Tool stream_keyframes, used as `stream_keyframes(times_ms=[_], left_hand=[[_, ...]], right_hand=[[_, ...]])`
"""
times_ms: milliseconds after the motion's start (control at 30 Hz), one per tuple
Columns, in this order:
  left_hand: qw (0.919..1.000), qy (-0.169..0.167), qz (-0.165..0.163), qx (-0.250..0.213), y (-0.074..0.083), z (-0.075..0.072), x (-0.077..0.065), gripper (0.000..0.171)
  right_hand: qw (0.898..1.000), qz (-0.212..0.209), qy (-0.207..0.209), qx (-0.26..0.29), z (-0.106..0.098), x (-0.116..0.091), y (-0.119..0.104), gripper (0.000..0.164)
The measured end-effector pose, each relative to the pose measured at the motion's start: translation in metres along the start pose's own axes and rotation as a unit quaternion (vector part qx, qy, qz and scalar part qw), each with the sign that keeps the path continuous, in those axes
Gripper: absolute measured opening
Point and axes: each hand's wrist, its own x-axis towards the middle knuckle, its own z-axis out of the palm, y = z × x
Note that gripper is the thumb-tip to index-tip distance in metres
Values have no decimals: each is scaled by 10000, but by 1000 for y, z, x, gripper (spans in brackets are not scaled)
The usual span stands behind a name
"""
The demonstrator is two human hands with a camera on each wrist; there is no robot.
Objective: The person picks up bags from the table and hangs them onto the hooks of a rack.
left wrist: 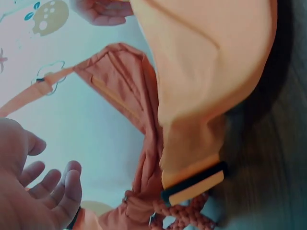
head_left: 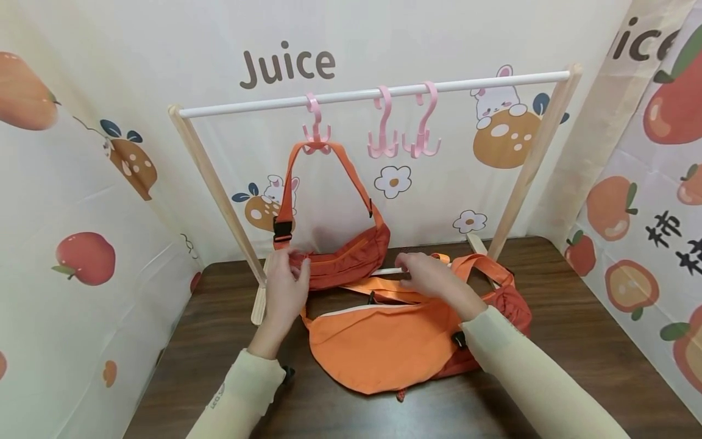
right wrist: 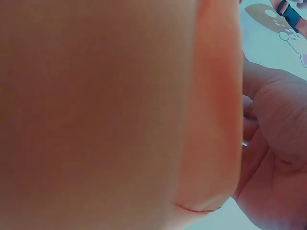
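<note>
A dark orange-red waist bag hangs by its orange strap from the leftmost pink hook. My left hand is at the bag's left end, just below the black buckle. In the left wrist view, the fingers of this hand are loosely bent with nothing between them. An orange bag with a white zipper edge lies on the table between my forearms. Above its far edge is my right hand, fingers relaxed, close to an orange strap; the right wrist view partly hides its fingers.
Another red bag lies at the right, partly under the orange one and my right sleeve. Two more pink hooks hang on the white rail of a wooden-legged rack. Printed cloth walls enclose the brown table.
</note>
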Motion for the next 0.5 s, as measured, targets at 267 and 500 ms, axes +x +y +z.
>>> stream_keyframes(times_ms=[267,500], left_hand=[[9955,-894,252,208,9,17,-10,24],[9865,-1574,275,368,13,32,-19,25]], right_hand=[[9992,-16,-261,-305,11,-3,5,41],[9961,-188,-301,-804,22,-1,9,44]])
